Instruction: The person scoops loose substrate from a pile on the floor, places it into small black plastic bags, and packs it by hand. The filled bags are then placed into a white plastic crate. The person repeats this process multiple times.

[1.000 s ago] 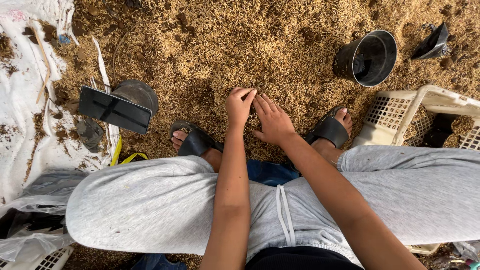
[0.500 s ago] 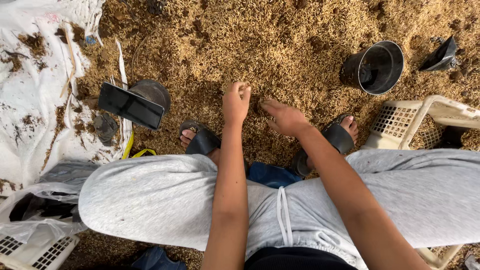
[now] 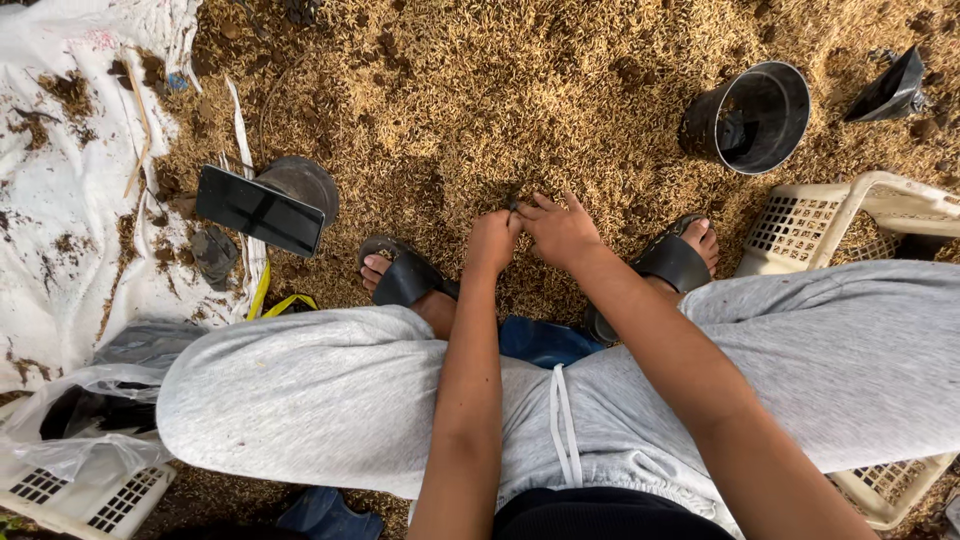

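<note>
Both hands meet low between the person's feet, over a ground cover of golden-brown rice husks (image 3: 480, 110). Curled into a loose fist, the left hand (image 3: 492, 243) has its knuckles turned toward the husks, and the right hand (image 3: 558, 230) lies just beside it with fingers spread; their fingertips come together at a small dark bit (image 3: 512, 203) right at the husk surface. Whether either hand actually grips that bit is too small to tell.

Taking the hands as the landmark: just left of them sits a foot in a black slide sandal (image 3: 405, 278), and just right of them the other foot in a matching black sandal (image 3: 672, 260). Nearer the camera than the hands, grey sweatpants (image 3: 300, 390) with a white drawstring cover the bent knees, with a blue edge of something low (image 3: 545, 340) showing between the legs.

Further left of the hands, a black flat phone (image 3: 258, 210) leans tilted against a dark round overturned pot (image 3: 300, 182). Beyond that, a white woven sheet (image 3: 60, 220) smeared with soil lies spread. Up and to the right of the hands a black plastic nursery pot (image 3: 752, 118) lies on its side, its mouth toward the camera. Right of the hands stands a cream plastic lattice basket (image 3: 810, 222). At lower left, well apart, a clear plastic bag (image 3: 75, 430) rests on another white crate (image 3: 70, 490).
</note>
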`<state>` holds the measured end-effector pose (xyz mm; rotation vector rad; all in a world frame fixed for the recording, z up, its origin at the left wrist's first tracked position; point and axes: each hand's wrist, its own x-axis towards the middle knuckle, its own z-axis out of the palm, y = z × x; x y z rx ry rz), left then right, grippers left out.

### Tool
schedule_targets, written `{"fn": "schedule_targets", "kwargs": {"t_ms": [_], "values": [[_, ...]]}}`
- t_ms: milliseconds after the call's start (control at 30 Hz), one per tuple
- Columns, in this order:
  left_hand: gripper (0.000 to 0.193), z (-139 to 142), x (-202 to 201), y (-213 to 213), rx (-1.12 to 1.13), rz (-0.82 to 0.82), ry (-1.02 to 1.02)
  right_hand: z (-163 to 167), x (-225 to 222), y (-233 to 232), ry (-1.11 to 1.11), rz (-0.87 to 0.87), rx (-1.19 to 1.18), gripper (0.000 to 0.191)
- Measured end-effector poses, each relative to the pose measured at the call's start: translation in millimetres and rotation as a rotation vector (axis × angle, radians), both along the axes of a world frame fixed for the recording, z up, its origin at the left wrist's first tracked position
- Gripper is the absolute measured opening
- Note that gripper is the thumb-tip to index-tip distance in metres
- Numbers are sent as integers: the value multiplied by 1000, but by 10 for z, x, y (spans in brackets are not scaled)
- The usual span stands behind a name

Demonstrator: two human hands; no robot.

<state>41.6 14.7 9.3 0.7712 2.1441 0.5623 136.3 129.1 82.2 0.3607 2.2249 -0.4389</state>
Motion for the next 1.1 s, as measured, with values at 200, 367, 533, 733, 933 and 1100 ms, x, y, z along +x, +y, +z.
{"fn": "schedule_targets", "kwargs": {"t_ms": [200, 367, 533, 733, 933, 1100], "values": [[36, 115, -108, 83, 40, -104, 72, 0, -241, -205, -77, 65, 161, 65], [46, 260, -422, 386, -305, -64, -10, -10, -71, -186, 134, 10, 119, 85], [43, 122, -343, 608, 75, 5, -166, -35, 231, -190, 708, -803, 126, 45], [40, 3, -272, 480, 93, -63, -179, -160, 68, -247, 180, -1408, -216, 64], [33, 54, -320, 291, 129, 160, -40, -170, -90, -158, 555, -1304, -254, 61], [41, 22, -95, 176, 19, 332, -109, -168, -2, -142, 829, -1041, -58, 48]]}}
